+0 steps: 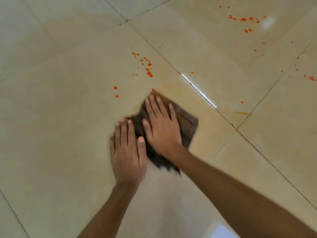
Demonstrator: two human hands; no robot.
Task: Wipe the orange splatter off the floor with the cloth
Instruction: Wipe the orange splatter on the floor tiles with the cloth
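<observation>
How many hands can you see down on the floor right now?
2. The right hand lies flat on the dark cloth; the left hand lies flat at the cloth's left edge, thumb over it. None look hidden.

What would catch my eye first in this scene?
Probably the bright orange splatter dotting the pale tiled floor just beyond a dark cloth, with more drops at the top right. At the centre, the right hand presses flat on that cloth, the left hand flat at its edge.
</observation>
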